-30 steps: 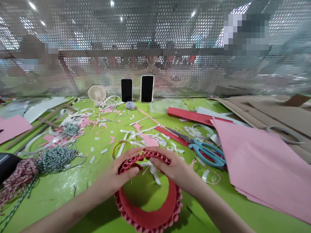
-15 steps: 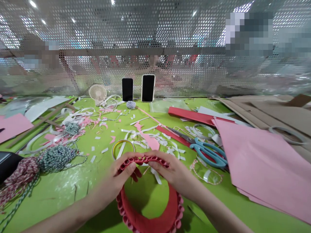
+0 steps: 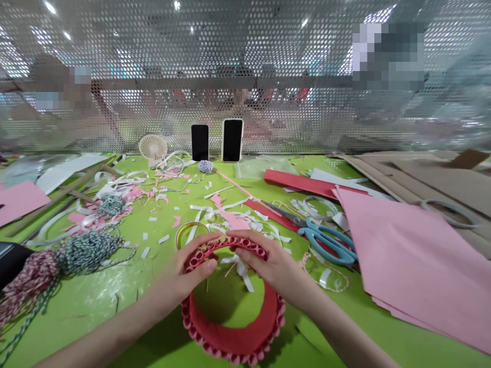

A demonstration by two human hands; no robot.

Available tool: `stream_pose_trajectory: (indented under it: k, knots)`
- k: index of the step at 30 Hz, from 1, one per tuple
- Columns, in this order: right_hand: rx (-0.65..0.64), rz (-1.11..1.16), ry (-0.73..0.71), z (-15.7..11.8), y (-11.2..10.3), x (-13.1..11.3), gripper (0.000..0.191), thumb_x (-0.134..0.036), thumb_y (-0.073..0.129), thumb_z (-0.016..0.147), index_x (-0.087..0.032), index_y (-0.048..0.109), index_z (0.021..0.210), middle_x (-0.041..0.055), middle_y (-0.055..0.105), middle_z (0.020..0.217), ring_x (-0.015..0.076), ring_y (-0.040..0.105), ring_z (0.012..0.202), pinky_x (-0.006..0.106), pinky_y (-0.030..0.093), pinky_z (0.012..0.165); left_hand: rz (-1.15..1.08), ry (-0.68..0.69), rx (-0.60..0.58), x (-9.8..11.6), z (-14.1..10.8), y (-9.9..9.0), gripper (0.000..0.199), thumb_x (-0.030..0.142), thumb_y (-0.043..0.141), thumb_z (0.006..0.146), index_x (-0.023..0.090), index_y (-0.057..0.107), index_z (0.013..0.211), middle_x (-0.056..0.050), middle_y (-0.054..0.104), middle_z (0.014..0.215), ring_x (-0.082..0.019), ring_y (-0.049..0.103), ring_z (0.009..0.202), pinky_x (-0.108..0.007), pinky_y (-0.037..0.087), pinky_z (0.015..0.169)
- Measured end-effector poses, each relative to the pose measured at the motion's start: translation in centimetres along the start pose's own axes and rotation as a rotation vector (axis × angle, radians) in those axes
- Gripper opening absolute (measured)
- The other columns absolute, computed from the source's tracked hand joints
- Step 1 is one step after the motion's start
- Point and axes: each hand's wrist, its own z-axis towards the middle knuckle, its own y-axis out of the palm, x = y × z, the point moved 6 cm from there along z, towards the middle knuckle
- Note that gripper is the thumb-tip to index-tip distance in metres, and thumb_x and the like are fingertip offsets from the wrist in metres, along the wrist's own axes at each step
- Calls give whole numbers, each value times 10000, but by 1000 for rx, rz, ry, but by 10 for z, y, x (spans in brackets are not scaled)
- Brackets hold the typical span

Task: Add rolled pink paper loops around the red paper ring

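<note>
A red paper ring (image 3: 245, 340), edged all round with small rolled pink-red loops, is held up over the green table. My left hand (image 3: 183, 273) grips its far left part, thumb on the inside and fingers round the outer loops. On the far right part, my right hand (image 3: 273, 266) holds the band the same way, its thumb inside. Both sets of fingertips come close together at the far edge. A roll of yellow tape (image 3: 177, 236) lies just beyond my left hand, and white paper strips (image 3: 245, 273) show through the ring.
Blue-handled scissors (image 3: 330, 240) and pink sheets (image 3: 406, 255) lie on the right, with cardboard (image 3: 433, 176) behind. Cord bundles (image 3: 90, 250) lie left. Two phones (image 3: 232, 140) and a small fan (image 3: 153, 148) stand before a perforated metal screen (image 3: 268, 112).
The ring has tilted and its far part bows out more, showing more loops there and along the near rim. A dark red flap inside it is out of sight. My hands keep their hold.
</note>
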Motion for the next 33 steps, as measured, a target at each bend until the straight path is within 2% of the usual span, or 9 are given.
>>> stream_pose_trajectory:
  k: [4, 8, 10, 17, 20, 22, 24, 27, 33]
  knots:
    - [-6, 17, -9, -1, 3, -2, 275, -201, 462, 806, -215, 556, 1064, 52, 610, 1086, 181, 563, 963, 400, 415, 872, -83, 60, -56, 4, -1, 3, 391, 325, 538, 778, 296, 494, 1166, -38, 612, 1091, -225, 585, 957, -415, 450, 867]
    - [-29, 43, -55, -2, 9, -5, 247, -200, 474, 800, -210, 588, 1018, 48, 637, 1026, 176, 584, 903, 374, 444, 828, -162, 25, -115, 4, -4, 6, 384, 311, 516, 797, 295, 484, 1180, -40, 656, 971, -191, 632, 792, -387, 500, 764]
    - [-35, 62, -91, -2, 11, -8, 235, -174, 466, 801, -215, 601, 989, 36, 653, 967, 162, 593, 862, 340, 464, 786, -116, 30, -98, 3, -5, 5, 366, 308, 500, 808, 280, 493, 1174, -32, 671, 869, -183, 630, 748, -382, 500, 751]
    - [-32, 37, -100, -4, 11, -10, 232, -134, 469, 792, -229, 611, 950, 21, 656, 890, 154, 595, 816, 313, 477, 735, -28, 45, -40, 0, -6, 3, 318, 335, 482, 818, 290, 533, 1128, -6, 657, 799, -158, 623, 711, -332, 505, 750]
    - [-34, 30, -103, -4, 11, -10, 230, -164, 461, 801, -223, 604, 972, 32, 653, 930, 162, 593, 858, 327, 473, 764, 94, 73, -38, 1, -5, 0, 328, 323, 468, 829, 308, 494, 1156, -17, 638, 989, -177, 622, 819, -341, 506, 775]
    - [-9, 22, -84, -4, 10, -8, 257, -185, 464, 800, -214, 576, 1029, 49, 627, 1037, 172, 571, 948, 356, 447, 831, 259, 178, 17, 8, -5, -5, 353, 296, 483, 822, 320, 453, 1173, -23, 583, 1109, -196, 585, 932, -346, 498, 794]
    - [10, 10, -74, -4, 9, -8, 291, -187, 457, 796, -204, 549, 1072, 59, 601, 1100, 178, 549, 1001, 379, 425, 867, 456, 366, 100, 22, -9, -9, 354, 240, 501, 810, 308, 447, 1153, -38, 541, 1139, -209, 519, 1033, -360, 469, 840]
    - [19, -9, -86, -7, 10, -9, 290, -176, 439, 791, -192, 555, 1057, 66, 612, 1073, 181, 562, 970, 381, 439, 843, 732, 631, 126, 39, -19, -5, 313, 141, 488, 805, 257, 478, 1096, -68, 470, 1150, -198, 448, 1090, -347, 418, 891]
    - [52, -56, -160, -12, 10, -15, 281, -165, 442, 793, -213, 565, 1041, 52, 628, 1006, 171, 569, 924, 356, 454, 802, 1024, 754, 73, 48, -26, 7, 252, 136, 438, 829, 165, 485, 1075, -121, 471, 1109, -199, 505, 976, -301, 460, 775]
